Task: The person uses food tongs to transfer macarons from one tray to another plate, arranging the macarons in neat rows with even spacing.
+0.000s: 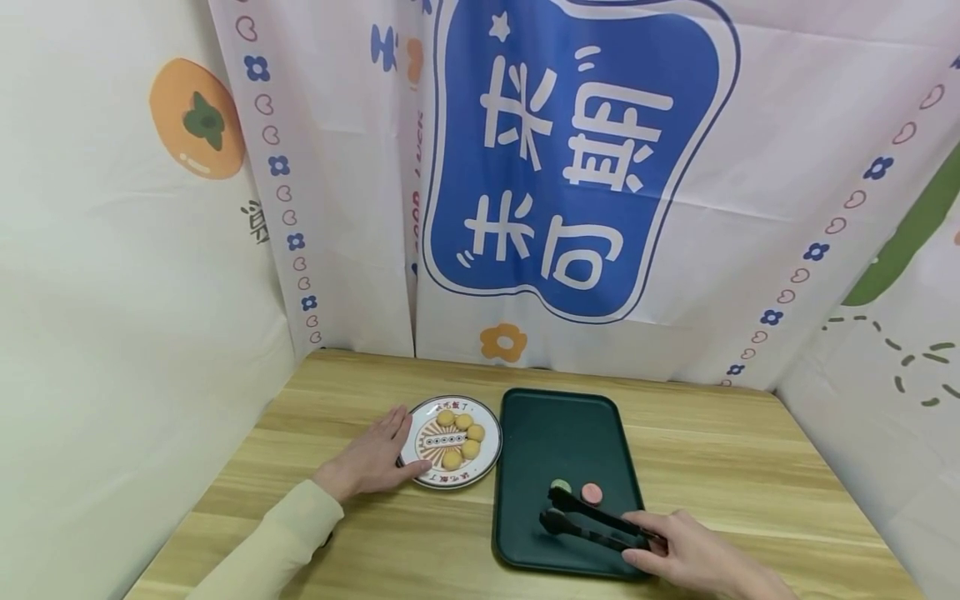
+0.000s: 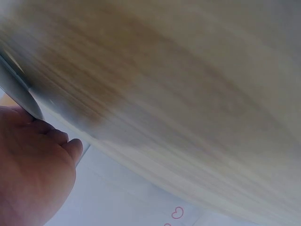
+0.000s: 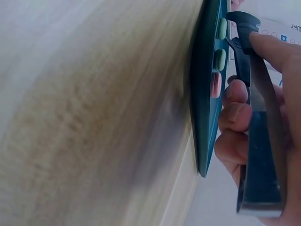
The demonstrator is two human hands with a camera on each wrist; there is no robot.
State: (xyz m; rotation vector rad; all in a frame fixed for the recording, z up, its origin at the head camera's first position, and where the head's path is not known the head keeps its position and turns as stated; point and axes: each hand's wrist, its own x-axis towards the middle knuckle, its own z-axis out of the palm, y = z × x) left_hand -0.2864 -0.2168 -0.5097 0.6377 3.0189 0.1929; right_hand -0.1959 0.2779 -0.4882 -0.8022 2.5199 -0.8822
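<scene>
My left hand (image 1: 375, 458) lies at the left edge of a white patterned plate (image 1: 483, 467), fingers straight and thumb over the rim. Several yellow macarons (image 1: 452, 459) sit on the plate. With my right hand (image 1: 693, 550) I grip black-tipped metal tongs (image 1: 600, 515), their arms apart over the near part of a dark green tray (image 1: 562, 433). Close to the tips are a green macaron (image 1: 561, 484) and a pink macaron (image 1: 592, 493). The right wrist view shows a second green macaron (image 3: 222, 28) on the tray; the tongs hide it in the head view.
Plate and tray stand side by side on a wood-grain table (image 1: 720, 467). A printed white curtain (image 1: 352, 250) hangs behind the table's far edge, with light cloth walls on the left and right.
</scene>
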